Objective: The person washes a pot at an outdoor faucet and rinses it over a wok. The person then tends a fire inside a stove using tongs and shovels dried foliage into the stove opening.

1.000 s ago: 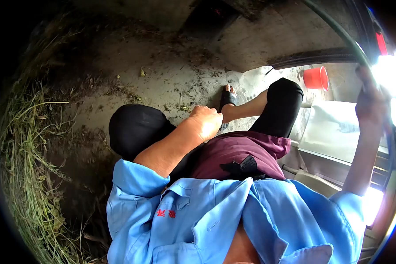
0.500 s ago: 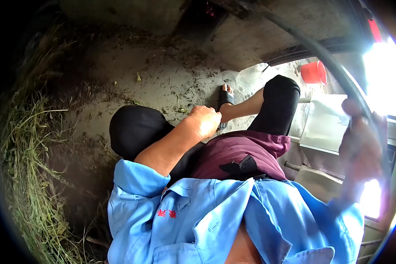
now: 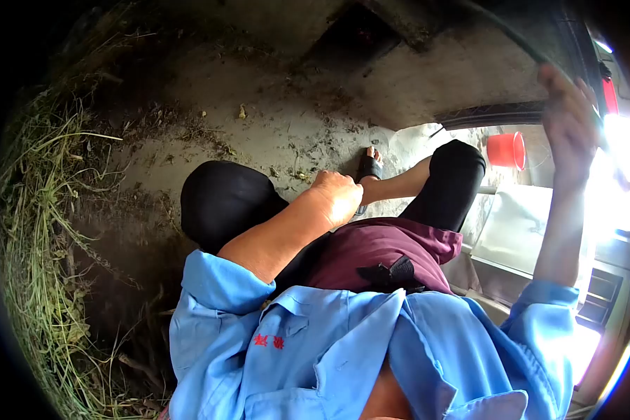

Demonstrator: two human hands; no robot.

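My left hand (image 3: pixel 337 195) is curled into a fist in front of my lap, with nothing showing out of it; its palm side is hidden. On the right, my raised right hand (image 3: pixel 570 122) is closed around a long dark rod (image 3: pixel 514 38), blurred by motion. From that hand the rod slants up and left towards the dark wall, and its far end is lost in shadow. A dark square opening (image 3: pixel 357 36) with a faint red glow lies in the wall ahead, left of the rod.
Dry grass and stalks (image 3: pixel 42 273) are heaped along the left. A red bucket (image 3: pixel 505 150) stands at the right, beyond my bent knee (image 3: pixel 458 164). Nearer is a pale flat panel (image 3: pixel 514 227). Leaf scraps litter the floor (image 3: pixel 266 115).
My right hand has moved up and away from me with the rod, which now sits higher in view. My left hand stays closed in front of my lap. The view has shifted slightly.
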